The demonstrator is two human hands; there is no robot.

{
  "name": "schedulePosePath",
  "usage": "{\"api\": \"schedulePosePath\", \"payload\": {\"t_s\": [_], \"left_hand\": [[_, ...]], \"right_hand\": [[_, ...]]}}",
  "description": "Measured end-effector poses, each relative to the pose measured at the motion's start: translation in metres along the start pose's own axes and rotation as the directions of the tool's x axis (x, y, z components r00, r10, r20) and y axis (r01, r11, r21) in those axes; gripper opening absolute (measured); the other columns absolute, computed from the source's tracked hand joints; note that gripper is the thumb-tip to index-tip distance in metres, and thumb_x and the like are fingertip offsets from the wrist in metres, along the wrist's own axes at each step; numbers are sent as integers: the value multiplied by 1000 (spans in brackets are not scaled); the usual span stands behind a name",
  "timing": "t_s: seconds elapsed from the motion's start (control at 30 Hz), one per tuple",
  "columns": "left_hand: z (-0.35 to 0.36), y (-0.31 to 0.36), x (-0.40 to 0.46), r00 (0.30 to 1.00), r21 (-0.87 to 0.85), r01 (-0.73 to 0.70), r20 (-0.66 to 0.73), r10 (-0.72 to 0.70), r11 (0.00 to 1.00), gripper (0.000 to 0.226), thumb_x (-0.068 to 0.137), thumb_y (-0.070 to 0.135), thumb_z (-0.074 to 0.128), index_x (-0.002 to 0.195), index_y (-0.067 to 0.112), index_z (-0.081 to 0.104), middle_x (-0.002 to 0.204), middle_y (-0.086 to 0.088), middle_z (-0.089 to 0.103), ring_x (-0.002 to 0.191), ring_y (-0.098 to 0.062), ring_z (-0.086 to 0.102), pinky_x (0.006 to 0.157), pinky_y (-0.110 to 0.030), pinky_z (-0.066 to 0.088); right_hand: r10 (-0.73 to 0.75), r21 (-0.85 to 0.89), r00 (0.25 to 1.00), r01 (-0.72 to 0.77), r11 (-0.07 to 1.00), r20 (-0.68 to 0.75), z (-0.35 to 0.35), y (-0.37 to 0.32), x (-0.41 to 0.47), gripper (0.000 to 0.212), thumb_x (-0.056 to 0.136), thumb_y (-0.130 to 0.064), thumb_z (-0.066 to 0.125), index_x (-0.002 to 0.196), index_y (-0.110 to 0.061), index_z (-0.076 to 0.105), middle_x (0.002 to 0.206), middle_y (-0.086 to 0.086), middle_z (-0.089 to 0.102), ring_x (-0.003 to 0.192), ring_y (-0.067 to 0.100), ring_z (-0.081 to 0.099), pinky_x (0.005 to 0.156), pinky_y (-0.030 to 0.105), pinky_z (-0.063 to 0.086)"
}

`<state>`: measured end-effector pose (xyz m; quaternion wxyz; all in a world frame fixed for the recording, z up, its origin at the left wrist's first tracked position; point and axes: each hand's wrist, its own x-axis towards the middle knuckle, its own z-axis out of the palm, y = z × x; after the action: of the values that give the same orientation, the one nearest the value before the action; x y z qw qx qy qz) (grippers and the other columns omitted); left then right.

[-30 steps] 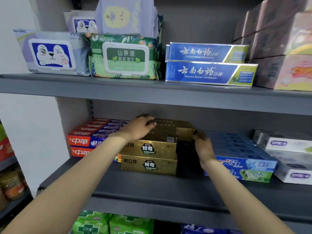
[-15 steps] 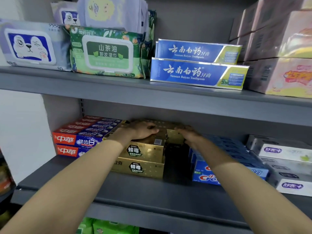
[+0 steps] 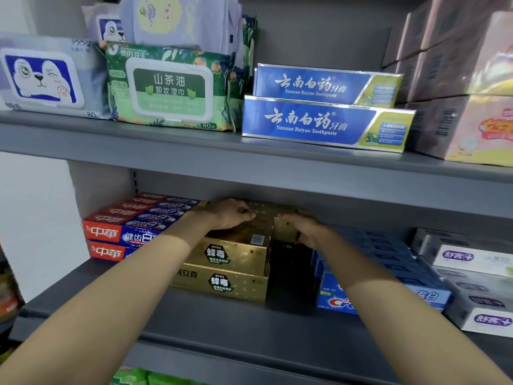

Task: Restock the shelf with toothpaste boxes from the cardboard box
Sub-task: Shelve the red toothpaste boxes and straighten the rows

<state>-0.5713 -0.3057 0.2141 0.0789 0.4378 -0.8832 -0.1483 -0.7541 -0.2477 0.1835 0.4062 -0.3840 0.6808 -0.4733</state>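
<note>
Bottom edge: green packs [image 3: 130, 376] show just below the middle shelf.
Middle shelf: a grey shelf [image 3: 222, 337] whose bare front strip runs under both forearms.
Gold boxes: the gold toothpaste boxes [image 3: 233, 257] sit stacked on the middle shelf, two showing their fronts one above the other, with more gold boxes lying behind them toward the back.
Dark gap: a shadowed space [image 3: 288, 273] lies just right of the gold stack, between it and the blue boxes.
Red boxes: red and blue toothpaste boxes [image 3: 122, 234] are stacked just left of the gold ones.
Blue boxes: blue toothpaste boxes [image 3: 341, 298] stand right of the gap, partly behind the right forearm.
White boxes: white toothpaste boxes [image 3: 472, 259] are piled at the far right of the same shelf.
Left hand: the left hand [image 3: 227, 215] lies palm down on top of the gold stack, fingers curled over a box, pressing rather than pinching.
Right hand: the right hand [image 3: 305, 226] rests palm down on a gold box at the back right of the stack, fingers bent over it; whether it grips the box I cannot tell.
Upper shelf: wet wipe packs [image 3: 169, 90] at left, two blue toothpaste cartons [image 3: 324, 120] in the middle, pink boxes [image 3: 466, 107] at right.
</note>
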Motion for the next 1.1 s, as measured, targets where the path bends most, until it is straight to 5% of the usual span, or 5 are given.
{"api": "schedulePosePath", "payload": {"t_s": [0.23,0.37,0.53,0.77,1.1], "left_hand": [[-4,-10,4,1000,-36,20,-5,-20,999,49,98,49,31,135,21,47,124,-10,57,121,-26,48,98,-35,36],[-1,-13,5,1000,-35,-10,-28,9,999,55,98,53,24,137,22,45,139,-8,47,127,-27,42,105,-39,33],[-1,-17,2,1000,-104,-7,-26,4,995,62,96,56,19,118,14,58,111,-10,62,112,-25,53,98,-36,35],[-5,-22,-4,999,20,-36,9,36,999,51,100,48,22,145,26,32,152,-7,31,139,-27,29,110,-36,26],[-7,-23,0,999,53,-40,-1,40,998,42,100,42,32,137,24,43,143,-7,42,130,-26,39,102,-35,33]], "right_hand": [[-6,11,1000,6,1000,16,18,-6,0,66,91,-40,56,144,-14,28,150,11,32,137,30,32,110,47,31],[43,158,999,-43,987,5,13,-8,3,63,94,-55,36,139,-12,40,127,13,52,120,28,47,107,44,35],[-23,119,999,27,993,-35,4,-2,1,66,97,-54,28,147,-10,28,152,11,32,139,28,30,114,40,22],[0,126,1000,-1,992,11,16,-1,6,66,94,-59,27,139,-13,39,134,13,51,128,30,44,109,41,30],[16,188,999,-25,982,50,21,6,19,61,96,-58,23,117,-12,58,108,15,66,101,27,60,83,36,44]]}}
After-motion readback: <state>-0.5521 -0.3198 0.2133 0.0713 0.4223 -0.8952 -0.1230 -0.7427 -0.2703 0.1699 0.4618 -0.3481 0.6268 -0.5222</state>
